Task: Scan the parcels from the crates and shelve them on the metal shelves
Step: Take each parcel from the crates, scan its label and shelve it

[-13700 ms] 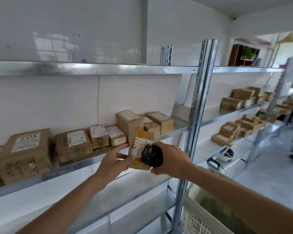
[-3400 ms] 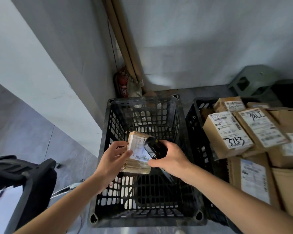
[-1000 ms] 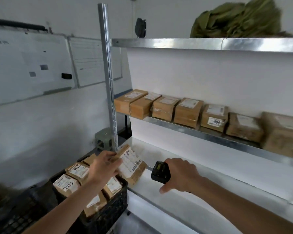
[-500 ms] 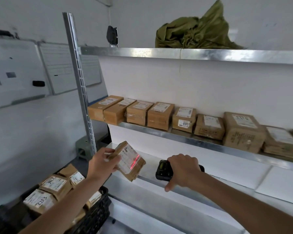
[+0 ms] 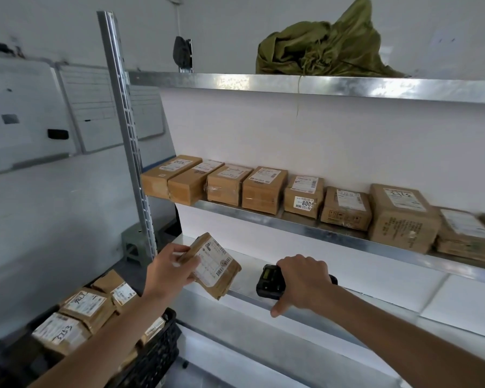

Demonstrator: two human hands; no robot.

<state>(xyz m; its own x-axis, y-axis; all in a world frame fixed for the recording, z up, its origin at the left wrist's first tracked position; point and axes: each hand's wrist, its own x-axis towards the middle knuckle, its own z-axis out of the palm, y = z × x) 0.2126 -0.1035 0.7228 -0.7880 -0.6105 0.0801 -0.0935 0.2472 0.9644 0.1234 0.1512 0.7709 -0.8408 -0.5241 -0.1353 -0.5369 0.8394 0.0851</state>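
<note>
The left hand (image 5: 170,271) is pinching a labelled cardboard parcel (image 5: 212,266) by its edge, tilted over the lower metal shelf (image 5: 305,310). The right hand (image 5: 301,280) is curling round a black handheld scanner (image 5: 268,281). Shelving looks next: setting the parcel flat there.

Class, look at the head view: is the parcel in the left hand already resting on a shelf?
No, the left hand holds the parcel in the air, tilted.

White walls (image 5: 319,141), whiteboards (image 5: 25,113) at left, small green stool (image 5: 133,243) on grey floor.
</note>
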